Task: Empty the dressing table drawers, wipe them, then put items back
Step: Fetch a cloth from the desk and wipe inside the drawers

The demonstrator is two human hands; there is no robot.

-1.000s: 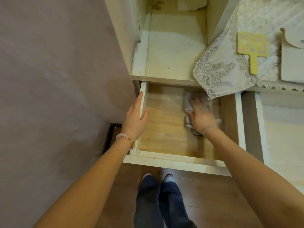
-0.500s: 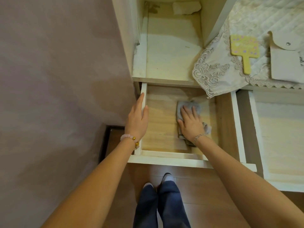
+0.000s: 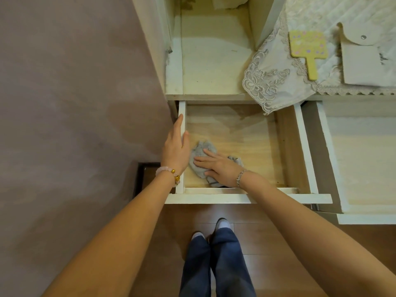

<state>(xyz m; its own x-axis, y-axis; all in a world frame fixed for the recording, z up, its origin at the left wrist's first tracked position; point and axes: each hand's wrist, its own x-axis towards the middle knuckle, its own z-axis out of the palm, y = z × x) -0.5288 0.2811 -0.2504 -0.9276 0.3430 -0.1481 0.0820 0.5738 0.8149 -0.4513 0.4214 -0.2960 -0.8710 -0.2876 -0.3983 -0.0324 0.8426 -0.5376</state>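
R hand (image 3: 220, 168) fingers flat on cloth (image 3: 201, 150) at drawer (image 3: 214, 198) front-left corner, L hand (image 3: 174, 146) open on side wall; hard press could tip drawer

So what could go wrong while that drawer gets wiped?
The pale wooden drawer is pulled far out; the right hand pressing the crumpled grey cloth could tip it, though the left hand rests on its side wall. The cream lace-edged cover hangs over the drawer's back corner; a snag might drag the yellow paddle-shaped item down.
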